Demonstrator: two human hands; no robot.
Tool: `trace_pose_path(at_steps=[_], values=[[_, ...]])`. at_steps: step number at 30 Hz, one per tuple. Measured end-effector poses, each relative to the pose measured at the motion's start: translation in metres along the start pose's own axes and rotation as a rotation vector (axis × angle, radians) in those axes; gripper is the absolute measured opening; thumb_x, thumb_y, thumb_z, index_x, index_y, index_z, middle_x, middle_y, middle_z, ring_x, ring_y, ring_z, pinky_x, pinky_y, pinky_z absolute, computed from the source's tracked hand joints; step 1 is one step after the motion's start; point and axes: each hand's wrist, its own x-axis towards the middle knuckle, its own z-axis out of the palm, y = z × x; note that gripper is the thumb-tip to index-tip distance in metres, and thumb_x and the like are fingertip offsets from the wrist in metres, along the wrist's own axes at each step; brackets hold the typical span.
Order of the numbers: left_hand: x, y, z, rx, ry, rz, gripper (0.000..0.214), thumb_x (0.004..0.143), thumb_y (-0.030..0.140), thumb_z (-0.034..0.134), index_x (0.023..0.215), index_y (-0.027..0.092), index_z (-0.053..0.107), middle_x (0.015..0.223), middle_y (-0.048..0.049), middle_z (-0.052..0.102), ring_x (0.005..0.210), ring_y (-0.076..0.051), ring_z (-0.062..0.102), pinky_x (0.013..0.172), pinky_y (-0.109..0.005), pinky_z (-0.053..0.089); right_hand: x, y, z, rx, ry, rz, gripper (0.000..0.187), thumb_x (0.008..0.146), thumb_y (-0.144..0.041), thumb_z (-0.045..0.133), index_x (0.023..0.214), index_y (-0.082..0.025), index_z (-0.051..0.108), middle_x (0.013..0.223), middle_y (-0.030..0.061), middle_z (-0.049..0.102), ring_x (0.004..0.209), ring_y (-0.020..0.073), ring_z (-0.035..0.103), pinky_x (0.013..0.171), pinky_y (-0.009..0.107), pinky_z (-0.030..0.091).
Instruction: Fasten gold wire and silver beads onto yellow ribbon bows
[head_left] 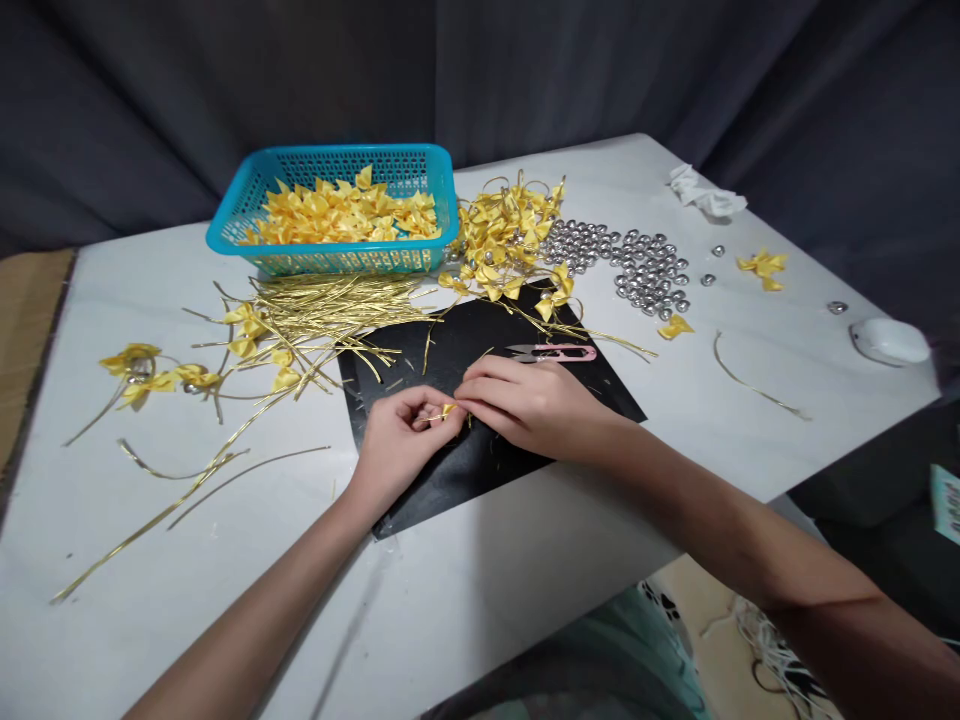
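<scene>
Over the black mat (pixel 427 490), my left hand (pixel 401 430) is closed, thumb and fingers pinching a small yellow ribbon piece (pixel 448 410) with a thin gold strand. My right hand (pixel 536 405) meets it from the other side, fingertips pressed together at the same piece; most of what they grip is hidden. Just beyond my right hand lie pink-handled thread snips (pixel 559 353) on the mat. Gold cords (pixel 337 310) are heaped at the mat's far left edge. Finished-looking yellow ribbon flowers (pixel 499 235) with gold stems are piled behind the mat.
A blue basket (pixel 330 262) of yellow ribbon pieces stands at the back. Silver beads (pixel 649 270) spread to the right of the flower pile. Loose ribbon flowers (pixel 139 370) lie at left. A white mouse-like object (pixel 890 341) and crumpled tissue (pixel 705 193) sit near the right edge.
</scene>
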Motion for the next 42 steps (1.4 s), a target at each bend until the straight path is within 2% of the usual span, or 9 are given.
trace_pose_path(at_steps=[4,8,12,17,22,25,31,35,42], values=[[0.000,-0.001,0.001,0.010,-0.032,-0.019,0.016,0.062,0.029,0.067,0.061,0.013,0.063,0.050,0.0035,0.048,0.047,-0.007,0.038,0.046,-0.019,0.029,0.003,-0.001,0.000,0.067,-0.119,0.063,0.027,0.093,-0.020,0.036,0.088,-0.013,0.061,0.092,0.0072,0.063,0.075,0.0129,0.059,0.059,0.022,0.039],[0.000,-0.001,0.001,0.015,-0.031,0.000,0.016,0.062,0.029,0.066,0.059,0.014,0.062,0.051,0.0037,0.047,0.047,-0.007,0.038,0.045,-0.019,0.029,0.006,-0.002,-0.002,0.218,-0.157,0.178,0.020,0.090,-0.018,0.040,0.091,-0.013,0.059,0.093,0.0071,0.061,0.079,0.0140,0.057,0.064,0.023,0.040],[-0.001,0.001,0.001,-0.012,-0.013,0.000,0.017,0.062,0.029,0.066,0.057,0.014,0.061,0.050,0.0037,0.046,0.047,-0.007,0.037,0.045,-0.019,0.030,0.007,0.000,-0.006,0.340,-0.142,0.197,0.014,0.087,-0.017,0.045,0.086,-0.014,0.059,0.085,0.0047,0.060,0.071,0.0118,0.054,0.063,0.023,0.038],[-0.001,0.001,0.000,-0.013,-0.004,0.007,0.018,0.065,0.031,0.066,0.061,0.013,0.062,0.051,0.0030,0.048,0.048,-0.008,0.038,0.047,-0.019,0.031,0.007,0.001,-0.007,0.364,-0.122,0.203,0.011,0.085,-0.015,0.046,0.081,-0.014,0.057,0.078,0.0028,0.057,0.063,0.0101,0.048,0.059,0.022,0.034],[0.000,-0.002,-0.002,-0.025,0.010,0.010,0.020,0.068,0.033,0.065,0.065,0.013,0.062,0.054,0.0019,0.050,0.050,-0.009,0.040,0.048,-0.020,0.031,0.006,-0.002,-0.004,0.438,0.013,0.334,0.013,0.083,-0.026,0.054,0.085,-0.014,0.055,0.078,0.0014,0.057,0.051,0.0060,0.040,0.052,0.021,0.032],[0.001,-0.005,-0.002,-0.030,0.006,0.020,0.021,0.071,0.034,0.064,0.071,0.013,0.064,0.058,0.0011,0.051,0.054,-0.010,0.042,0.049,-0.020,0.031,0.006,-0.002,-0.001,0.439,0.028,0.312,0.017,0.079,-0.030,0.059,0.076,-0.014,0.057,0.077,0.0019,0.057,0.053,0.0065,0.041,0.052,0.021,0.032],[0.001,-0.006,-0.001,-0.018,0.001,0.033,0.021,0.074,0.035,0.062,0.073,0.014,0.063,0.056,0.0029,0.046,0.052,-0.009,0.038,0.048,-0.020,0.029,0.006,0.002,-0.001,0.411,-0.002,0.239,0.010,0.083,-0.016,0.053,0.077,-0.013,0.060,0.079,0.0033,0.057,0.057,0.0078,0.042,0.055,0.021,0.034],[0.001,-0.006,-0.001,0.018,-0.005,0.029,0.022,0.072,0.035,0.063,0.070,0.014,0.062,0.058,0.0016,0.051,0.052,-0.009,0.041,0.049,-0.020,0.031,0.006,-0.001,-0.002,0.393,-0.052,0.240,0.010,0.083,-0.014,0.049,0.078,-0.013,0.058,0.081,0.0029,0.056,0.056,0.0072,0.041,0.055,0.021,0.034],[0.000,-0.006,0.000,0.032,-0.044,0.030,0.020,0.071,0.033,0.063,0.067,0.013,0.062,0.058,0.0011,0.053,0.052,-0.010,0.043,0.050,-0.020,0.033,0.005,-0.003,0.004,0.406,0.003,0.294,0.008,0.076,-0.008,0.050,0.071,-0.013,0.054,0.073,0.0006,0.051,0.055,0.0067,0.038,0.054,0.020,0.032]])
